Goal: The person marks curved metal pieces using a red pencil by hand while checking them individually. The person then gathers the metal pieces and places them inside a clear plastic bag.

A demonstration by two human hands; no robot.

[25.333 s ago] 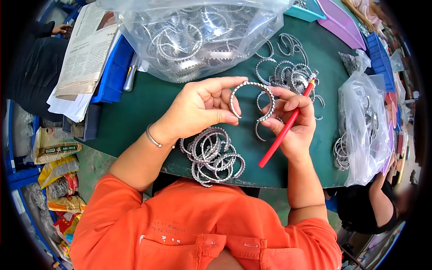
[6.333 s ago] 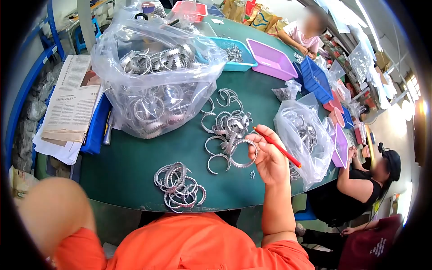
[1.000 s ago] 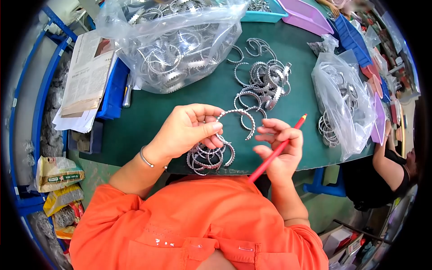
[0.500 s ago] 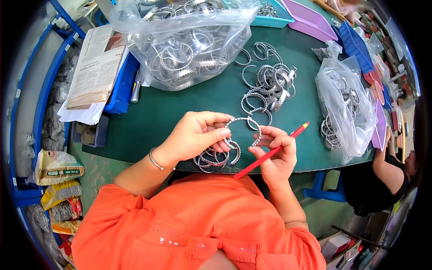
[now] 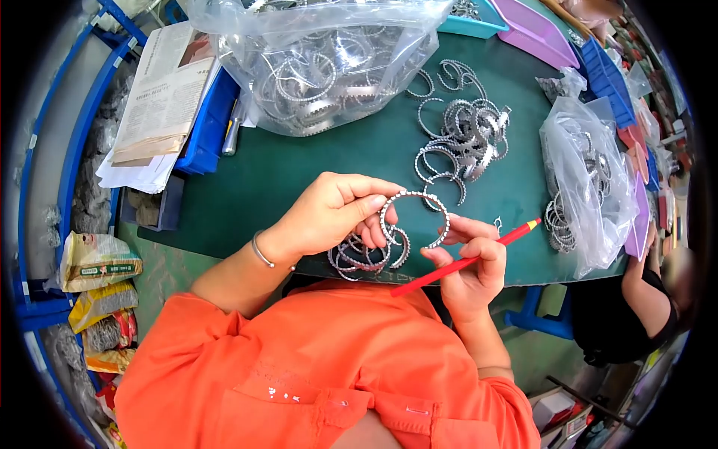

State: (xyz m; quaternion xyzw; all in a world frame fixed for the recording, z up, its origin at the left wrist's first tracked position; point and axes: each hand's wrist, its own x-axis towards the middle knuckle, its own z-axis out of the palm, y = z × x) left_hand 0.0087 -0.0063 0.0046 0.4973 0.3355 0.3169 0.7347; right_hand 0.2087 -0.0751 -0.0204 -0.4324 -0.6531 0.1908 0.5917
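An open, silver cuff bracelet [image 5: 413, 194] with a studded band is pinched at its left side by my left hand [image 5: 329, 213], thumb against fingers. My right hand [image 5: 482, 269] is closed around a red pencil [image 5: 422, 281], which slants across the palm with its yellow end up and to the right. The right thumb and index fingertips are at the bracelet's lower right end; whether they press on it I cannot tell. Beneath my left hand, several similar bracelets [image 5: 362, 262] lie at the table's near edge.
A loose pile of bracelets [image 5: 471, 138] lies on the green table [image 5: 284, 168]. A large clear bag [image 5: 321, 82] of them stands behind, a smaller bag [image 5: 591, 179] to the right. Newspapers [image 5: 161, 97] rest on a blue bin [image 5: 206, 131]. Another person [image 5: 624, 310] sits at the right.
The table and its contents appear shifted rightward in view. Both hands and the bracelet have moved slightly right. My right thumb and index finger have spread apart a little at the bracelet's end.
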